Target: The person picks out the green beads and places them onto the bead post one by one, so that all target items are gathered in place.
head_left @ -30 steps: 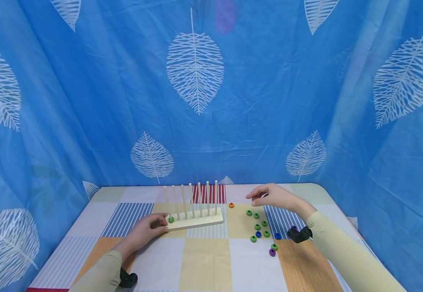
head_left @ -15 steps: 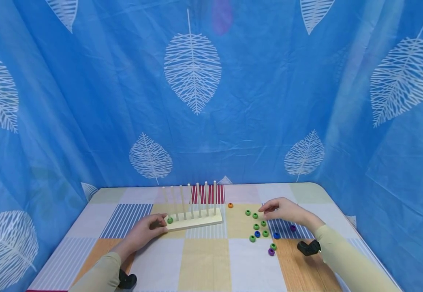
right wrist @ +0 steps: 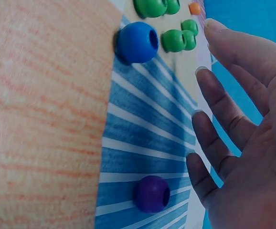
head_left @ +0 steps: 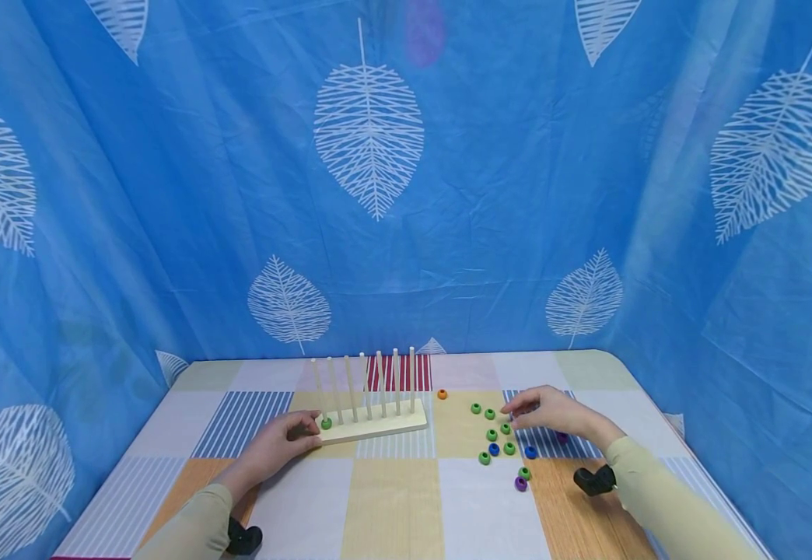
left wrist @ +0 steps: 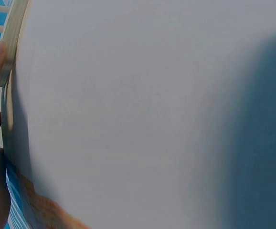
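Observation:
My left hand [head_left: 281, 445] grips the left end of a pale wooden peg rack [head_left: 385, 424], its thumb and fingers at the end of the base. Several upright pegs stand in a row on the rack, and a green bead [head_left: 326, 424] sits at the foot of the leftmost one. Over the right side of the table hovers my right hand [head_left: 553, 410], fingers loosely bent and apart, holding nothing. Its fingertips are close to the green beads [head_left: 505, 428]. In the right wrist view a blue bead [right wrist: 137, 42] and a purple bead [right wrist: 151, 194] lie below the palm.
Loose beads are scattered right of the rack, with an orange bead [head_left: 442, 394] at the back and another purple bead [head_left: 521, 484] nearest the front. A patchwork-patterned cloth [head_left: 392, 505] covers the table. Blue leaf-print curtains [head_left: 448, 233] enclose the back and sides.
My right hand has moved right and toward the front, lowering over the beads. The left hand stays at the rack's end, and the beads lie as before.

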The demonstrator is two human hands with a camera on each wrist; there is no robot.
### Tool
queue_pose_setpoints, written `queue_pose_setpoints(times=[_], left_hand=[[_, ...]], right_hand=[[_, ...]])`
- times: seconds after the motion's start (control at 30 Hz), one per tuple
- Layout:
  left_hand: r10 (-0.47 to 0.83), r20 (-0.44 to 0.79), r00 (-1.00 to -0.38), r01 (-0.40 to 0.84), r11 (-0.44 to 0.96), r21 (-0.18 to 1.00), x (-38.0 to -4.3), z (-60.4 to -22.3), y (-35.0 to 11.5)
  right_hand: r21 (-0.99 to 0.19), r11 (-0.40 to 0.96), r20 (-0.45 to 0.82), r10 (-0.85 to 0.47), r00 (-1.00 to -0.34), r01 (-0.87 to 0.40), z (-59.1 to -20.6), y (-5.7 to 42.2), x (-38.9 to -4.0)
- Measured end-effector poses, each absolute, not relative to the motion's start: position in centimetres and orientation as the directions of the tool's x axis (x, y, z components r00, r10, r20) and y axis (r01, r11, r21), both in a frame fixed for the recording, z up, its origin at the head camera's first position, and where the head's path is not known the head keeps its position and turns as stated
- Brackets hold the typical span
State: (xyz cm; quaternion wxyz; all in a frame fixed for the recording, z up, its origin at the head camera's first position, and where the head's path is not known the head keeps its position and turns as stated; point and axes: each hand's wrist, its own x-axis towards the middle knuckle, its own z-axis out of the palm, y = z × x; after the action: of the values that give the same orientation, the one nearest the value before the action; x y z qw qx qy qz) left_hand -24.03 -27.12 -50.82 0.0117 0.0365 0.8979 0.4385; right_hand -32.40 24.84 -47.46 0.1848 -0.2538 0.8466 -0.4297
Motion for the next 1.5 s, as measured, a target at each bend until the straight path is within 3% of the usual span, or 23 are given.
queue_pose_setpoints(times=[0.43, 1.5], left_hand=[[0.067, 0.010, -0.998, 0.048, 0.608, 0.793, -24.1, -50.8, -27.0], [0.060, -0.012, -0.998, 0.028, 0.619, 0.785, -23.9, -50.6, -27.0]], right_hand=[[-0.746, 0.589, -0.101, -0.560, -0.822, -0.310, -48.8, 24.7, -32.8], [-0.748, 0.610, -0.150, -0.540, -0.828, -0.262, -49.2, 24.1, -32.9]])
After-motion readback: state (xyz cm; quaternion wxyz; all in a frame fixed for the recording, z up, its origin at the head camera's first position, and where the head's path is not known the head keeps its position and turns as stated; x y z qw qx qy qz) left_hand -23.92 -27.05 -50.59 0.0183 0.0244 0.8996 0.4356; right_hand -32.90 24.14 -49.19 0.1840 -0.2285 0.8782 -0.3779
